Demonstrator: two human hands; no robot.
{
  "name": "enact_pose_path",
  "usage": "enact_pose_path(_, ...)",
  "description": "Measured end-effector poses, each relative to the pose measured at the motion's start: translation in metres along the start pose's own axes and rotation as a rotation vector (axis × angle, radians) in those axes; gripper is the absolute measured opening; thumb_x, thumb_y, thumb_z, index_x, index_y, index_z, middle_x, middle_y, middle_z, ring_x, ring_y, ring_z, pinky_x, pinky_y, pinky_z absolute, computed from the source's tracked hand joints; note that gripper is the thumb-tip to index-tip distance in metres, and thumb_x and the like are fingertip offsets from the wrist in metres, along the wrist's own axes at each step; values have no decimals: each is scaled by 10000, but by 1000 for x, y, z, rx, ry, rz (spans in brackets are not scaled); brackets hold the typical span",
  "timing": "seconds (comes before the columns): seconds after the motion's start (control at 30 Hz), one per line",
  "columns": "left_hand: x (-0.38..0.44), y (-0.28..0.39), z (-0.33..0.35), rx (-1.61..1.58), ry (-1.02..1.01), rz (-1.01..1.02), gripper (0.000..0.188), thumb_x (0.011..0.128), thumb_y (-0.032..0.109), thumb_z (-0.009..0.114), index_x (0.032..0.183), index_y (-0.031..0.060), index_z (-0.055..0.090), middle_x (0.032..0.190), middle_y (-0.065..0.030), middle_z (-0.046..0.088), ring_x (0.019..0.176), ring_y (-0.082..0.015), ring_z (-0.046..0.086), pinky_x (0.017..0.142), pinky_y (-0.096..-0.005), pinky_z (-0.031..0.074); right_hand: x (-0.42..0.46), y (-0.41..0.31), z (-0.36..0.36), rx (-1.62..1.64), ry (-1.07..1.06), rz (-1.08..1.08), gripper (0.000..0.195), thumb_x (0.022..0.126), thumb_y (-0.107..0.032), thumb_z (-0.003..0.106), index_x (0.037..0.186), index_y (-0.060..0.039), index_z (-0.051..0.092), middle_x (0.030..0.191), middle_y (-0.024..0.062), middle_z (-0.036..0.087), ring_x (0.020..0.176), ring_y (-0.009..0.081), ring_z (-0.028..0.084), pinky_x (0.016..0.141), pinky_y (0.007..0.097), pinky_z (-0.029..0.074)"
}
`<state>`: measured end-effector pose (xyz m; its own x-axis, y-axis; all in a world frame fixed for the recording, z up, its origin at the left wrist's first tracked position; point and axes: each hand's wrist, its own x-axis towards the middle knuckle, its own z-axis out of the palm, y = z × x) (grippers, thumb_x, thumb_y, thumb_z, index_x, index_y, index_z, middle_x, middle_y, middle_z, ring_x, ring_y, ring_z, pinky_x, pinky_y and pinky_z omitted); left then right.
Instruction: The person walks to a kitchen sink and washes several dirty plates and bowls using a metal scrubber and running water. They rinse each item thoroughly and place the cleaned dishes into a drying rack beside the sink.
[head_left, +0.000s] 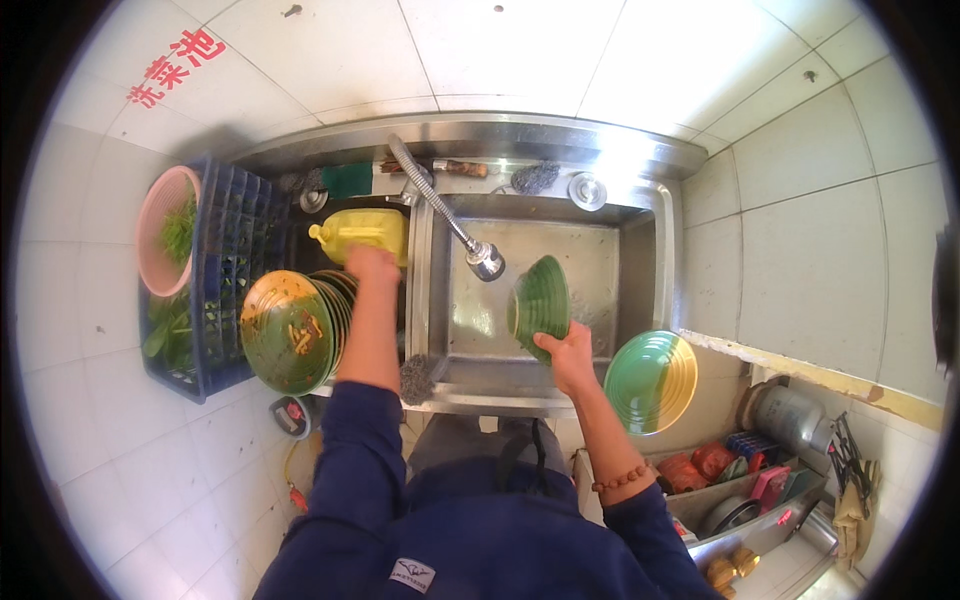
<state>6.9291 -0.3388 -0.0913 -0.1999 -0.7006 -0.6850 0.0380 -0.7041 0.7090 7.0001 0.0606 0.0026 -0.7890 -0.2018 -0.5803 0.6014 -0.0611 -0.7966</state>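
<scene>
My right hand (574, 356) grips the rim of a green ribbed bowl (541, 304), holding it tilted on its side over the right basin of a stainless steel sink (551, 401). My left hand (373, 264), somewhat blurred, is at the near side of a yellow plastic jug (367, 225) in the left basin. Whether its fingers close on the jug is hidden. Left of my left forearm leans a stack of green and amber plates (289, 330), with food scraps on the front one. A flexible faucet (442, 202) ends in a spray head above the right basin; no water shows.
A blue plastic crate (240, 247) with leafy greens and a pink basin (146, 232) stands left. Steel wool (416, 380) sits on the front rim. Along the back ledge lie a wooden-handled brush (461, 167) and a scrubber (534, 178). A green-yellow plate (651, 382) is at right.
</scene>
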Motion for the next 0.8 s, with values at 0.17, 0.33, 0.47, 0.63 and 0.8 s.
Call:
enact_pose_path(0.17,-140,-102,-12,815,-717,392,232,999,91,529,1184,34,657,865,-55,663,758,-182,650,651,-341,545,10,-6,14,82,12,0,238,811,46,691,1046,16,715,923,4,690,808,105,603,736,299,484)
enact_pose_path(0.33,-167,-143,9,967,-936,487,505,1051,462,505,1270,25,632,1120,-111,679,1100,-234,638,997,-389,476,27,12,21,-66,-89,-74,241,798,56,678,1032,12,711,913,-8,688,825,87,593,760,281,481)
enact_pose_path(0.47,-149,-138,29,975,-890,-218,701,1031,607,450,1365,1,561,1352,-218,612,1282,-328,579,1076,-448,437,24,7,20,-221,-128,-97,219,802,53,660,1014,19,705,884,1,690,821,96,595,763,282,483)
enact_pose_path(0.63,-189,-153,10,1078,-801,560,634,1003,583,527,1269,9,553,1131,-187,659,1083,-346,643,946,-498,494,30,22,12,-292,-147,-153,213,819,15,644,1023,33,700,881,32,712,824,126,610,779,325,501)
enact_pose_path(0.8,-203,-159,20,1188,-745,621,558,1000,553,534,1319,96,561,1153,-207,675,1103,-337,662,967,-506,498,24,4,11,-446,-155,-192,249,818,-17,673,1062,23,705,885,93,732,829,138,626,787,340,508)
